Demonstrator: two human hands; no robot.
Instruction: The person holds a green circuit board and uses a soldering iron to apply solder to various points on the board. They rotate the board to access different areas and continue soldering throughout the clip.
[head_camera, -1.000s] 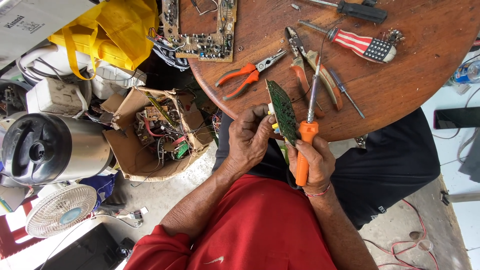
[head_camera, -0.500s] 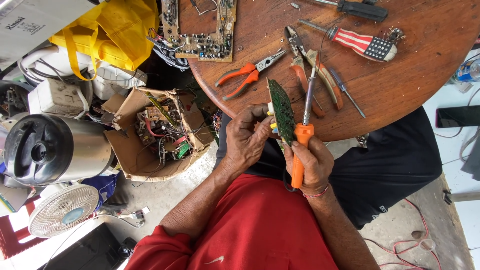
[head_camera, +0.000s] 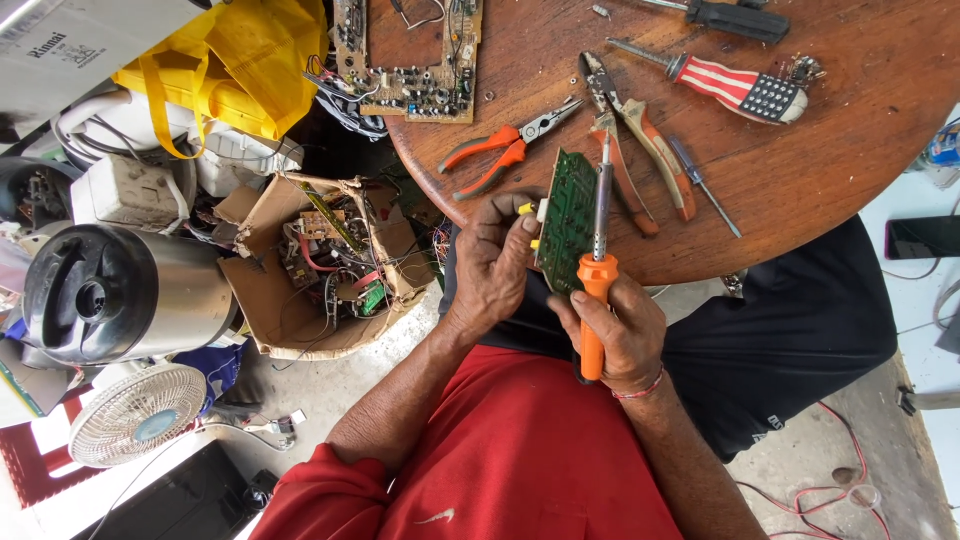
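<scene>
Left hand (head_camera: 492, 265) fingers clamp the green circuit board (head_camera: 566, 222) — right hand (head_camera: 618, 335) fingers wrap the soldering iron (head_camera: 596, 270) just beside it.

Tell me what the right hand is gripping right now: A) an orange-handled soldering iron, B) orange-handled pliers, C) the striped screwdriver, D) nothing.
A: the right hand wraps the orange handle of the soldering iron, its tip lying along the green circuit board that the left hand holds.
</scene>
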